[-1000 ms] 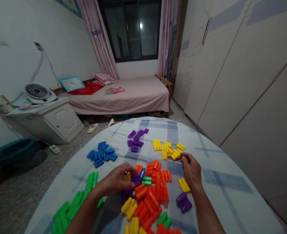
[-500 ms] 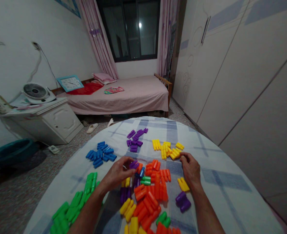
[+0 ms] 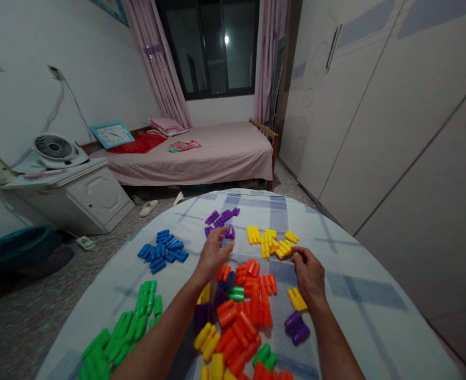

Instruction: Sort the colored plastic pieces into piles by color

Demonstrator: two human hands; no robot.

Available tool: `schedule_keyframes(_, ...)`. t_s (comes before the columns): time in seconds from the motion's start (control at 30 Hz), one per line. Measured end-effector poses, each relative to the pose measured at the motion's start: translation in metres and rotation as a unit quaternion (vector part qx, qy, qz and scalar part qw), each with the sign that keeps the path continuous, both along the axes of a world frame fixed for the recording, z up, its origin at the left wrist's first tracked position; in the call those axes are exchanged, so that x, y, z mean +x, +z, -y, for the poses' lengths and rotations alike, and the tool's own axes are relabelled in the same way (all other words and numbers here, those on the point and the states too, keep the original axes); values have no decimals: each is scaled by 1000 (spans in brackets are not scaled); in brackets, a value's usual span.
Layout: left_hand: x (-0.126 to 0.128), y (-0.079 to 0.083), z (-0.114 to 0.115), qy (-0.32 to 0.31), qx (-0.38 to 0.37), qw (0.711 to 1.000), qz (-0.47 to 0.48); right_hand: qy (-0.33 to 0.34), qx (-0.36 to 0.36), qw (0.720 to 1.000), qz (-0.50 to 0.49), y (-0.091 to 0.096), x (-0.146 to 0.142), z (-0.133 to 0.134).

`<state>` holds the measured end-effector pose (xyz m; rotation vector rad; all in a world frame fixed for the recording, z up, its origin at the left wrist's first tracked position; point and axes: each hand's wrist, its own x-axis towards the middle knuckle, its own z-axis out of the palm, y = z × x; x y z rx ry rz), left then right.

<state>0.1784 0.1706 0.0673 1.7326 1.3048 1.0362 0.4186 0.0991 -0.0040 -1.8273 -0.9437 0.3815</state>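
My left hand (image 3: 212,254) reaches forward over the table and pinches a purple block (image 3: 229,233) right at the purple pile (image 3: 220,218). My right hand (image 3: 308,273) rests with curled fingers at the near edge of the yellow pile (image 3: 272,241); what its fingertips hold I cannot make out. Between my arms lies a mixed heap (image 3: 244,311), mostly orange blocks with yellow, purple and green ones. A blue pile (image 3: 163,250) lies to the left, and a green pile (image 3: 122,332) at the near left.
The round table carries a blue-checked white cloth (image 3: 359,301). Beyond it stand a pink bed (image 3: 201,153), a white cabinet with a fan (image 3: 58,150) on the left and a white wardrobe (image 3: 395,105) on the right. A teal basin (image 3: 15,248) sits on the floor.
My left hand lifted a purple block out of the mixed heap and carried it forward to the purple pile. My right hand stayed by the yellow pile.
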Motion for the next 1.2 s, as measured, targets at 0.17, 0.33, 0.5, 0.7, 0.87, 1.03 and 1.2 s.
schedule_keyframes(0.17, 49, -9, 90, -271, 104, 942, -171, 0, 2, 1000, 3, -3, 2, -1)
schedule_keyframes(0.33, 81, -25, 125, -317, 171, 858, -366, 4, 12, 1000, -3, -6, 3, -3)
schedule_keyframes(0.5, 86, -30, 122, -339, 194, 836, -386, 6, 16, 1000, -5, -7, 3, -3)
schedule_keyframes(0.7, 66, -16, 116, -319, 157, 887, -294, 6, 5, 1000, -11, -6, 3, -2)
schedule_keyframes(0.87, 30, -5, 70, -168, 88, 962, -196, 2, 1, 1000, 0, -2, 0, -1)
schedule_keyframes(1.03, -6, -14, 1, -35, 16, 992, -119, 4, 2, 1000, 8, -1, 0, 0)
schedule_keyframes(1.2, -33, -36, -47, 116, 89, 983, -114, 8, 8, 1000, 10, -2, 1, 0)
